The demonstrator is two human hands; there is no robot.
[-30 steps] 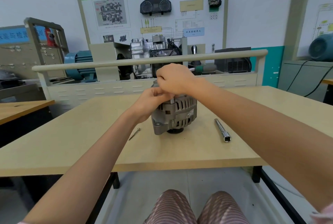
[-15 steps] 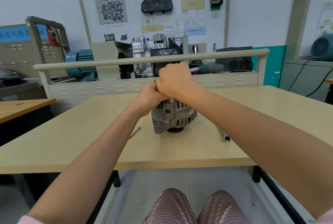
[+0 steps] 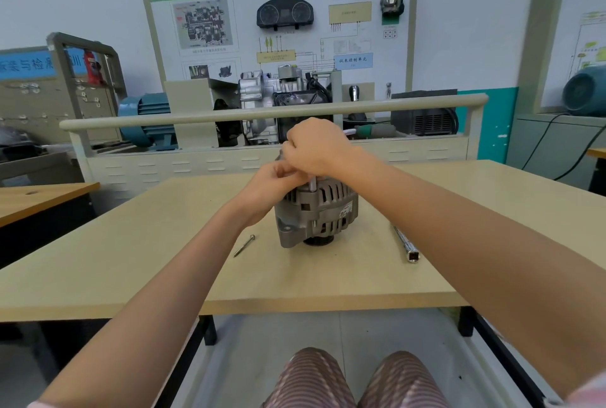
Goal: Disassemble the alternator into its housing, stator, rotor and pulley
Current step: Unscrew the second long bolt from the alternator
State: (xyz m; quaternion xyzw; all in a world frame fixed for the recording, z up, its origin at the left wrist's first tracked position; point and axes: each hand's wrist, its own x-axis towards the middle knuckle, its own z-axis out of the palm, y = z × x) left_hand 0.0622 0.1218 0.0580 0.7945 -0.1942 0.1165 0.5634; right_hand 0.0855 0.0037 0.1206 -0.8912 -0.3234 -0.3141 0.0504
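A pale wooden table (image 3: 137, 243) stands on a grey floor (image 3: 295, 329). Behind the table, a training board (image 3: 278, 24) hangs on the white wall (image 3: 465, 14), with a blue motor (image 3: 144, 115) to the board's lower left.

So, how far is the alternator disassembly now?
Early stage. Done: one long bolt already lies on the table, left of the alternator. In hand: the right hand grips a tool whose socket shaft sits on the top edge of the housing; the left hand holds beside it. An extension bar waits at right. Left: housing is unsplit; stator, rotor and pulley remain inside or attached.
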